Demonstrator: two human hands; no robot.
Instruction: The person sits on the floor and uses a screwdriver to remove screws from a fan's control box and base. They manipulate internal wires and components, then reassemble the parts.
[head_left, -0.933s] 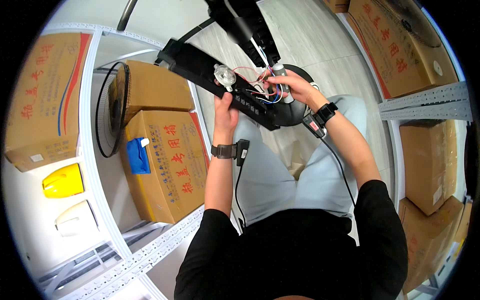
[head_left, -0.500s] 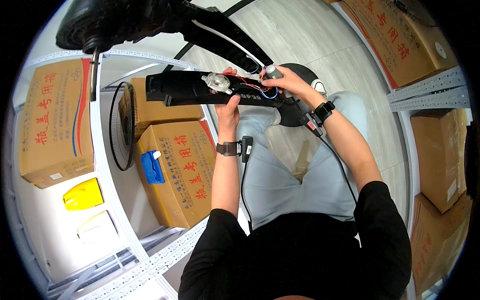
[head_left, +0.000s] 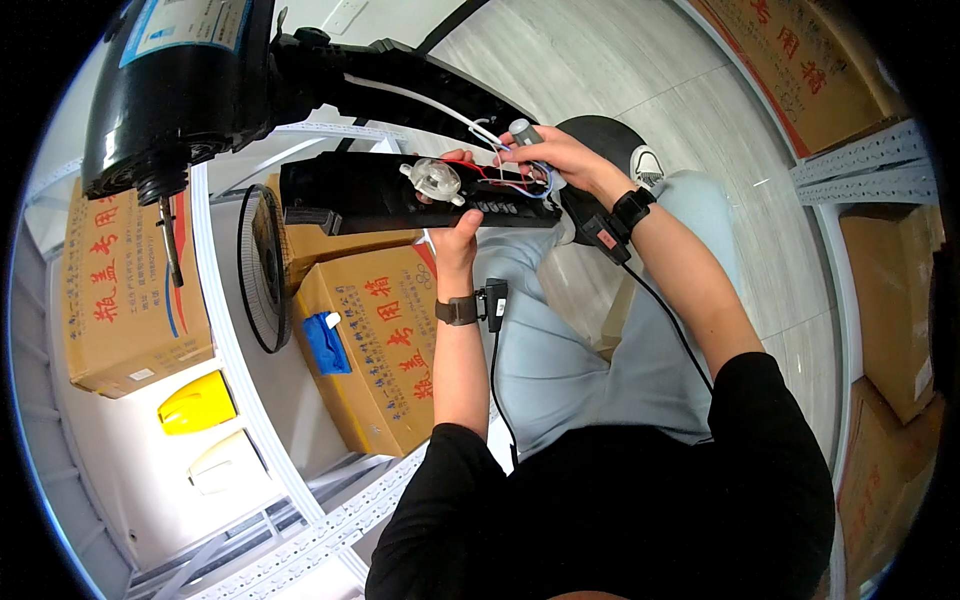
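My left hand [head_left: 457, 240] grips a long black plastic casing half [head_left: 330, 192] from its near edge, thumb on top and fingers underneath. A clear plastic round part [head_left: 437, 181] sits on it beside the thumb. My right hand [head_left: 565, 158] is closed around a grey cylindrical piece [head_left: 522, 131] at the casing's right end. Thin red, blue and white wires [head_left: 512, 184] run from there, partly under those fingers. Beyond lies the fan's other black neck part [head_left: 440, 85], with a white cable along it. It joins the black fan motor [head_left: 180, 100], whose metal shaft [head_left: 170, 245] points toward me.
A round black base [head_left: 608, 140] stands on the floor beside my shoe [head_left: 647, 165]. On the left, a white metal shelf [head_left: 270, 440] bears cardboard boxes [head_left: 140, 290], a yellow piece [head_left: 197, 403] and a black fan grille [head_left: 262, 268]. More boxes [head_left: 885, 300] fill the right shelf.
The motor has come lower in the picture and turned, showing a label and its shaft tilted. My right hand has moved slightly left and up with the grey piece. The left keeps its hold.
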